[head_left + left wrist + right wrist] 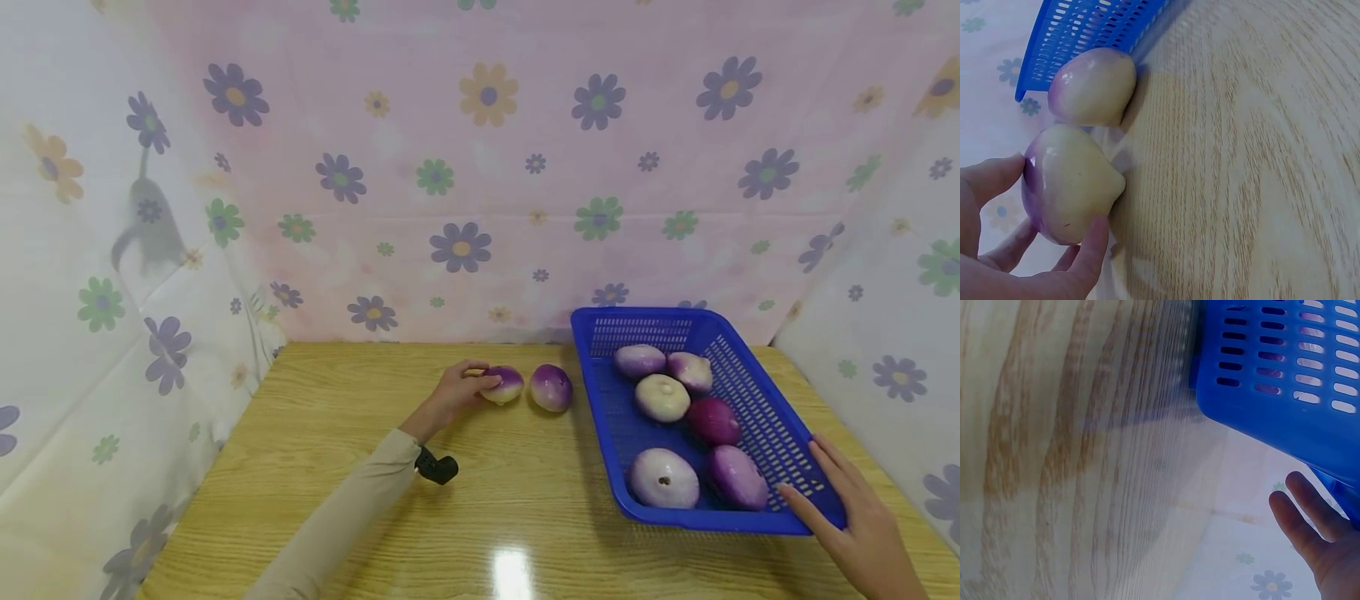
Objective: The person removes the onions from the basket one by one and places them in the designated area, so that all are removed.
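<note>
My left hand (457, 390) holds a glossy purple-and-white turnip (506, 385) at the back of the wooden table, thumb and fingers around its sides. In the left wrist view, the pale pointed root end of this turnip (1075, 187) faces right. A second turnip (551, 388) sits just right of it, near the blue plastic basket (600, 433). At the basket's near right corner is my right hand (862, 517), its thumb over the rim and its fingers along the outside. Two straight fingers (1300, 528) show below the basket wall in the right wrist view, apart from it.
Inside the basket lie several round vegetables, among them a whitish turnip (663, 479) and a dark red-purple one (714, 421). A black wrist device (437, 467) juts from the left sleeve. Flowered cloth (525, 200) walls the table at back and sides.
</note>
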Demonstrator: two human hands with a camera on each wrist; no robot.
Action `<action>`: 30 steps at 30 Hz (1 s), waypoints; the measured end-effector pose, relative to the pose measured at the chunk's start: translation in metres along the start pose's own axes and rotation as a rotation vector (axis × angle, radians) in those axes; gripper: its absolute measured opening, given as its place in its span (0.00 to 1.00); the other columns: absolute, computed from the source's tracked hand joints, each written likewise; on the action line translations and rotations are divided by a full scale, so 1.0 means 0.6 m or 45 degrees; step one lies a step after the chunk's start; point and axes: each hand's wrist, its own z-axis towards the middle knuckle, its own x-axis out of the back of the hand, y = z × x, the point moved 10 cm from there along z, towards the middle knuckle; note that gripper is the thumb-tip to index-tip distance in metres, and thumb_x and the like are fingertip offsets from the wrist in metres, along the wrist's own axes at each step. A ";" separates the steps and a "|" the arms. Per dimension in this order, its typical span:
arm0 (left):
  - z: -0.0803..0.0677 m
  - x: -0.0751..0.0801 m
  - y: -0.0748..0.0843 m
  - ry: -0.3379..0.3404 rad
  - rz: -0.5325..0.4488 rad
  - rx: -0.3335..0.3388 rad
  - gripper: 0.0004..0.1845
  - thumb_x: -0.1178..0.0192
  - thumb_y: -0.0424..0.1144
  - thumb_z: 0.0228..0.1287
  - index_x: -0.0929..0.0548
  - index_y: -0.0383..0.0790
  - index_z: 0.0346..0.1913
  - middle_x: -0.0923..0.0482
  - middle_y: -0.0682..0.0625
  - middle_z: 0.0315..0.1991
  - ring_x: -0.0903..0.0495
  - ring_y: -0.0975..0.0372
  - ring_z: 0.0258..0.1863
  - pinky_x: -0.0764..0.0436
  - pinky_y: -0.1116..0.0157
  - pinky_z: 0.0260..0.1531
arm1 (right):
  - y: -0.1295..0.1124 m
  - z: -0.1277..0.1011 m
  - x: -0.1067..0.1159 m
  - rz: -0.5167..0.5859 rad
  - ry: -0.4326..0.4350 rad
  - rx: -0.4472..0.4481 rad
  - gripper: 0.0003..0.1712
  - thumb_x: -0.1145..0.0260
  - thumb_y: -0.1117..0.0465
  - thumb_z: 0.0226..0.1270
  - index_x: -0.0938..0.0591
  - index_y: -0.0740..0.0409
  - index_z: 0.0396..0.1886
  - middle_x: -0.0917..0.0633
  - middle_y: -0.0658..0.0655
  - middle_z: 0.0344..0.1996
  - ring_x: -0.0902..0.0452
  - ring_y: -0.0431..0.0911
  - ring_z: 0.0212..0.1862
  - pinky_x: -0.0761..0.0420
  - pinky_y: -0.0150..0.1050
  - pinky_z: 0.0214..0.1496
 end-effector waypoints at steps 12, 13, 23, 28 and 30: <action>-0.011 0.007 0.011 0.044 0.094 -0.011 0.29 0.35 0.42 0.61 0.29 0.37 0.63 0.33 0.39 0.61 0.28 0.47 0.56 0.27 0.49 0.53 | -0.003 0.001 0.001 0.020 0.002 0.019 0.44 0.39 0.54 0.67 0.50 0.61 0.74 0.52 0.68 0.73 0.59 0.72 0.69 0.60 0.70 0.62; -0.013 0.008 0.014 0.053 0.109 -0.012 0.29 0.35 0.42 0.61 0.29 0.37 0.63 0.33 0.39 0.62 0.29 0.46 0.57 0.27 0.49 0.54 | -0.003 0.001 0.002 0.023 0.004 0.021 0.44 0.39 0.54 0.67 0.50 0.61 0.74 0.52 0.67 0.73 0.59 0.72 0.69 0.59 0.70 0.62; -0.041 0.006 0.059 0.075 0.169 -0.059 0.24 0.37 0.36 0.61 0.27 0.35 0.60 0.38 0.34 0.64 0.33 0.44 0.60 0.32 0.46 0.57 | -0.003 0.004 0.003 0.008 -0.002 0.008 0.44 0.39 0.53 0.67 0.51 0.62 0.74 0.52 0.68 0.72 0.59 0.72 0.68 0.58 0.71 0.61; -0.042 0.000 0.073 0.047 0.169 -0.136 0.23 0.36 0.37 0.60 0.24 0.37 0.58 0.37 0.35 0.64 0.32 0.46 0.59 0.31 0.47 0.57 | -0.004 0.002 0.003 0.019 0.005 0.026 0.44 0.39 0.54 0.67 0.50 0.63 0.74 0.52 0.68 0.72 0.59 0.72 0.69 0.59 0.69 0.62; -0.039 -0.005 0.075 0.035 0.171 -0.160 0.22 0.34 0.37 0.58 0.23 0.39 0.57 0.35 0.36 0.63 0.31 0.47 0.58 0.29 0.49 0.56 | -0.003 0.001 0.003 0.018 0.003 0.022 0.44 0.39 0.54 0.67 0.50 0.63 0.74 0.52 0.68 0.72 0.59 0.71 0.69 0.59 0.69 0.62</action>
